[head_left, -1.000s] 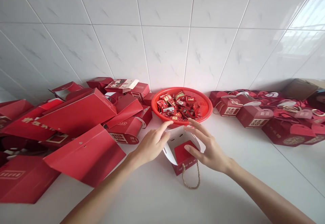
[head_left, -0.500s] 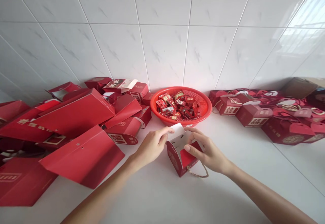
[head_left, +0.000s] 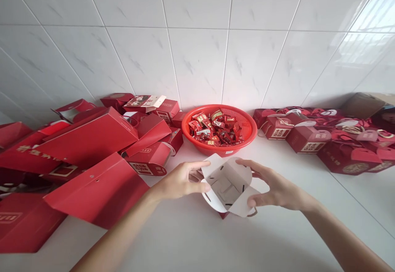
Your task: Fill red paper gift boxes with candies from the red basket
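An opened gift box (head_left: pixel 228 183) stands on the white surface with its flaps spread outward, so its white inside shows and looks empty. My left hand (head_left: pixel 185 178) is at the box's left side, thumb and fingers apart around the left flaps. On the right, my right hand (head_left: pixel 271 185) has its fingers spread, with fingertips at the back flap and thumb at the right flap. A bit of twisted cord (head_left: pixel 253 212) shows below the right flap. Just behind the box is a red plastic basket (head_left: pixel 220 152) holding wrapped candies (head_left: pixel 216 128).
Red boxes and flat-sided cartons (head_left: pixel 92 136) lie piled on the left. Closed red boxes with handles (head_left: pixel 350 156) stand in rows on the right, near a brown cardboard box (head_left: pixel 364 106). A tiled wall (head_left: pixel 197 66) rises behind everything.
The box's flaps have been opened outward, exposing its inside. My right hand has moved right and its fingers have spread; my left thumb and fingers have parted.
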Tool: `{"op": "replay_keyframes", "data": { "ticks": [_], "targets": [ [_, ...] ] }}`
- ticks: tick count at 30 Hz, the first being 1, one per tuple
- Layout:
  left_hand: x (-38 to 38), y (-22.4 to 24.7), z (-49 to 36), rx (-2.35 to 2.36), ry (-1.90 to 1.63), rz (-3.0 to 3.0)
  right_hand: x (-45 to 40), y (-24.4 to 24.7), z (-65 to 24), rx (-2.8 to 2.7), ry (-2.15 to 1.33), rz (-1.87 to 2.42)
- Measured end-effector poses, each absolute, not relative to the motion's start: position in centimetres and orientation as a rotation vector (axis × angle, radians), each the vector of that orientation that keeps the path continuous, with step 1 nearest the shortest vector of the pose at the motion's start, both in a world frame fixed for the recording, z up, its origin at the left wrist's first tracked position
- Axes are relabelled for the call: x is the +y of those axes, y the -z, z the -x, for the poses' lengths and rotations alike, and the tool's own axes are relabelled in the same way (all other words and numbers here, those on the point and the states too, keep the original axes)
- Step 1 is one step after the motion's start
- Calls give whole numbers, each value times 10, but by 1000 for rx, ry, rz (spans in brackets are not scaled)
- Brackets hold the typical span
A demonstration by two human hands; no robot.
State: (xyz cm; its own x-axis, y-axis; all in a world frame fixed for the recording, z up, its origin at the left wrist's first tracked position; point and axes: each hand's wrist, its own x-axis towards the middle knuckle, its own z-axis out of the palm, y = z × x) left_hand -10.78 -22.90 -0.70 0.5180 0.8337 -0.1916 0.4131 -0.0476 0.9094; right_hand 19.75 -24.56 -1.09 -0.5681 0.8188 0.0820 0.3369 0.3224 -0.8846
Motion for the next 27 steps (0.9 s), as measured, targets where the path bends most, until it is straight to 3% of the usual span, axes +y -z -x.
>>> {"op": "replay_keyframes", "data": {
  "ticks": [6, 13, 22, 27],
  "targets": [
    [-229, 10, 113, 1042, -428, -1669, -241, 36, -211, -2108, -1223, 1158],
    [-228, 14, 115, 1145, -495, -1852, -217, 50, -194, -2082, -1216, 959],
    [-226, 7, 123, 1267, -411, -2067, -205, 10, -204, -2379, -907, 1072],
    [-223, -5, 117, 1248, -588, -2084, -194, -24, -209, -2337, -845, 1008]
  ]
}}
